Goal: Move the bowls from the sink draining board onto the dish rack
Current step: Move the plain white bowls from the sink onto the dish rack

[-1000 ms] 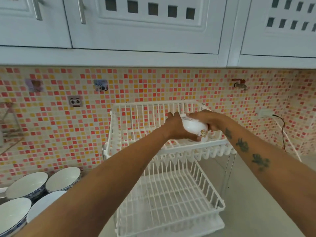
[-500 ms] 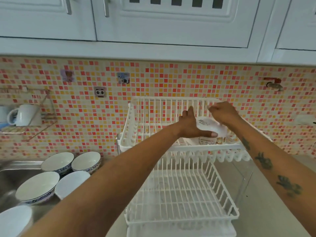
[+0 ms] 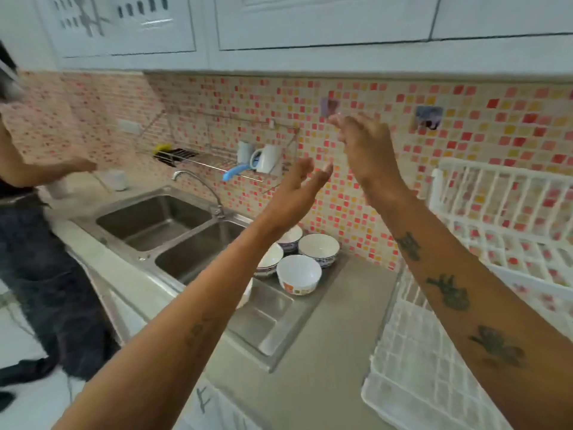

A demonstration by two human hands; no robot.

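Observation:
Several white bowls stand on the steel draining board (image 3: 273, 318) right of the sink: one with an orange pattern (image 3: 298, 274) in front, a blue-rimmed one (image 3: 319, 248) behind it, and others (image 3: 271, 259) partly hidden by my left forearm. The white two-tier dish rack (image 3: 496, 212) stands at the right edge; the bowl set on it is out of view. My left hand (image 3: 297, 193) and my right hand (image 3: 364, 150) are raised in the air above the bowls, fingers spread, holding nothing.
A double steel sink (image 3: 167, 231) with a tap (image 3: 198, 187) lies to the left. A wall wire shelf (image 3: 217, 156) holds mugs (image 3: 266, 158). Another person (image 3: 34, 243) stands at the far left by the counter. Grey countertop (image 3: 325, 352) lies between draining board and rack.
Both hands let go of the small bowl on the rack's upper tier and swung left, empty. The view turned left toward the sink and the bowls on the draining board.

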